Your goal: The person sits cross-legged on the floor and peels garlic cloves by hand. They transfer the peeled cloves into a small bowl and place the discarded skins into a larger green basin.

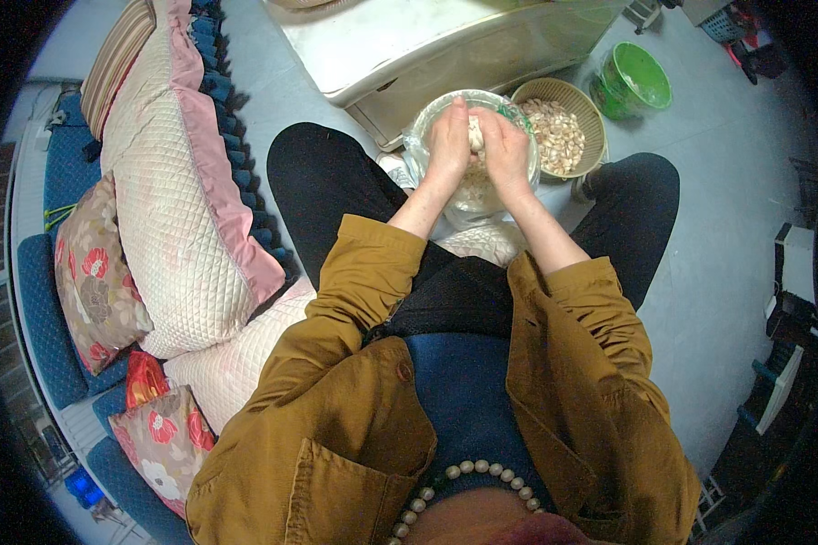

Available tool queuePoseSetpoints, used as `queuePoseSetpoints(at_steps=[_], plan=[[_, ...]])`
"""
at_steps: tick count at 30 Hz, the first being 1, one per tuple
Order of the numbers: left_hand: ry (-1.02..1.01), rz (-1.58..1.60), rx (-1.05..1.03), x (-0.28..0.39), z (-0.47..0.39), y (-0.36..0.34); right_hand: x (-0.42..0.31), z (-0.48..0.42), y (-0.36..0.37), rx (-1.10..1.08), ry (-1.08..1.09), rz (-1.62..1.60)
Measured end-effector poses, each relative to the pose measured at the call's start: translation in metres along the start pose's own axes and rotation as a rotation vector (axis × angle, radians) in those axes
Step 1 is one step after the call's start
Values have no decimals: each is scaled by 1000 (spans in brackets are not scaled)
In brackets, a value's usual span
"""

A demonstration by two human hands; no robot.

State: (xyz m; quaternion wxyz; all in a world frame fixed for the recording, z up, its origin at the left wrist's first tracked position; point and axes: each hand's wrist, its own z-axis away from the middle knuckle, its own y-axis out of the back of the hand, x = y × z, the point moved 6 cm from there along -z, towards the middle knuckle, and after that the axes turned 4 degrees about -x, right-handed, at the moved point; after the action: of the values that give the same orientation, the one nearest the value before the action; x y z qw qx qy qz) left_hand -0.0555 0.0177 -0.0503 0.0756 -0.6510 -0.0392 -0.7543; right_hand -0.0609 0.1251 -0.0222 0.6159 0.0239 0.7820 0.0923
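Both my left hand (pixel 450 144) and my right hand (pixel 503 146) are closed around a whitish garlic bulb (pixel 476 133), pressed between them. They are above a round container lined with clear plastic (pixel 417 153), which stands between my knees. Pale skins or peelings (pixel 476 182) show inside it. Just to the right, touching or very near it, a beige plastic basket (pixel 596 133) holds many loose garlic cloves (pixel 556 139). My fingertips are partly hidden behind the hands.
A white-topped low table (pixel 354 48) stands ahead, close to the container. Beyond the basket is a green bucket (pixel 610 82) with some pale matter inside. A sofa with a quilted cover (pixel 170 238) and floral cushions (pixel 99 272) runs along the left.
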Motion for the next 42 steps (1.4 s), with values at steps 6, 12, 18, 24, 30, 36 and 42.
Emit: queuePoseSetpoints(at_steps=[6, 12, 18, 24, 30, 36, 42], plan=[[43, 194, -38, 3, 1, 0, 0, -4, 2, -50, -78, -132], [65, 409, -136, 3, -3, -2, 12, -8, 3, -63, -111, -267], [106, 577, -179, 6, -2, -6, 13, -10, 3, -72, -248, -433], [173, 723, -246, -7, -8, -5, 19, -11, 2, -128, -360, -701], [260, 806, -178, 3, -5, -1, 37, -18, 15, -90, -365, -778], [132, 605, -234, 3, -12, 10, 56, -15, 13, -115, -99, 224], [63, 196, -80, 6, -14, 15, 40, -19, 13, -70, 124, 290]])
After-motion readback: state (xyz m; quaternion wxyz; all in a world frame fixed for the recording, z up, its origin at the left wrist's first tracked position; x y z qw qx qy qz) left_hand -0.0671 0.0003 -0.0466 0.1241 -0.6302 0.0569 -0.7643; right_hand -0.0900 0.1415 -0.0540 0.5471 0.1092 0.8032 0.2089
